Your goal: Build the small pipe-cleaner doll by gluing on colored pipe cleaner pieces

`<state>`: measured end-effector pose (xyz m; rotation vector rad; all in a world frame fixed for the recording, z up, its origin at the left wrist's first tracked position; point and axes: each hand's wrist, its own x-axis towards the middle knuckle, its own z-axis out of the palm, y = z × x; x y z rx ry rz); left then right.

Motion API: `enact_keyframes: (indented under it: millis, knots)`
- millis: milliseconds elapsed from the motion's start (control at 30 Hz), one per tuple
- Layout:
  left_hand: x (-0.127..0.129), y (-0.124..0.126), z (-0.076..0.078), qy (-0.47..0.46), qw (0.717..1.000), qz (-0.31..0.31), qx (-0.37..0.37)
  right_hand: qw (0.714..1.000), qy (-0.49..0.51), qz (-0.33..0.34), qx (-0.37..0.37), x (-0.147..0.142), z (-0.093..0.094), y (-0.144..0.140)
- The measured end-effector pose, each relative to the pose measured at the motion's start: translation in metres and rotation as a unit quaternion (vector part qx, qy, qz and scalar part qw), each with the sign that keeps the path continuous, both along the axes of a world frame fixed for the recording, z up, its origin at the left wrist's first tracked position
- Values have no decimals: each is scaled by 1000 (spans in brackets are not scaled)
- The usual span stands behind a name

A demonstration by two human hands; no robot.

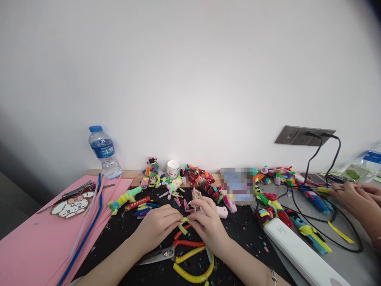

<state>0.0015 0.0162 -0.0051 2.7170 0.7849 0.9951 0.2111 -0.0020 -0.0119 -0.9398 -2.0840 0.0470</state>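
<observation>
Over the black mat my left hand (160, 223) and my right hand (208, 222) meet, fingertips pinched on a short yellow-green pipe cleaner (185, 219). Both hands are closed, and part of the piece is hidden by the fingers. Another short yellow-green piece (182, 229) shows just below them. Under my wrists lie metal scissors (165, 253) with red and yellow handles. Small pink pipe cleaner pieces (186, 205) lie just beyond my fingers. A pale pink object (222, 212) sits partly behind my right hand.
Pink sheets (26, 242) with long pipe cleaners (89, 234) lie left, near a water bottle (105, 153). Fuzzy figures (126, 198) and a white cup (172, 169) line the back. Right are a white power bank-like bar (297, 250), black cables (354, 226) and another person's hands (351, 198).
</observation>
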Motion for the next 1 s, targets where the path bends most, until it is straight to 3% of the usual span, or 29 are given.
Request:
enact_keyframes:
  millis: [400,1000]
  knots:
    - [3,-2,3,-3,999,-27,22,1000,-2,27,-3,-3,6,-3]
    - [1,0,4,-26,1000,4,5,999,18,8,-39,-1,2,-1]
